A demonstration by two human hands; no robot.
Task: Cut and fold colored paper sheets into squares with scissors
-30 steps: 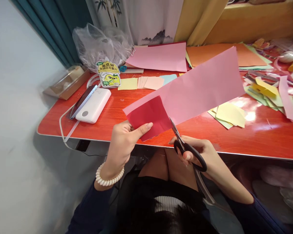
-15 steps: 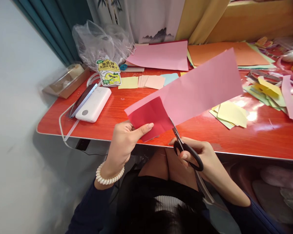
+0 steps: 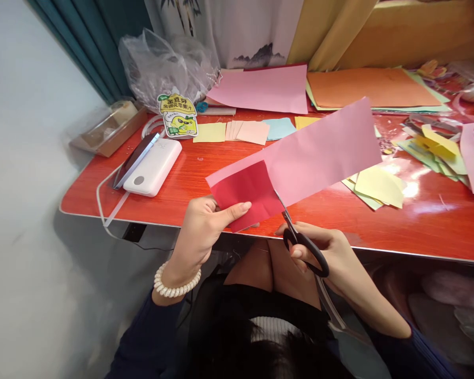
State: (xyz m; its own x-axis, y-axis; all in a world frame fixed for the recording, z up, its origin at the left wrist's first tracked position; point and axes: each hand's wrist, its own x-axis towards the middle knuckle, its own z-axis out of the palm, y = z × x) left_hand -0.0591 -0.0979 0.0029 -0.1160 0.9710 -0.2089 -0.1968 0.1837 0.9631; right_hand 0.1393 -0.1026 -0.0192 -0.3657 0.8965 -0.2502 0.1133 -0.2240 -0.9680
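Note:
My left hand pinches a red paper square together with a long pink paper strip behind it, thumb on top and the other fingers mostly hidden underneath. The strip stretches away up and to the right. In my right hand are black-handled scissors, thumb and fingers in the loops. Their blades lie along the right edge of the red square, across the pink strip. Both papers are held above the table's front edge.
The red table carries a white power bank, a yellow-labelled packet and a clear plastic bag on the left. Pink sheets, orange sheets, yellow paper pieces and paper scraps lie further back and right.
The far end of the pink strip has dipped and shifted slightly left. The scissors stay at the red square's right edge, with both hands nearly in place.

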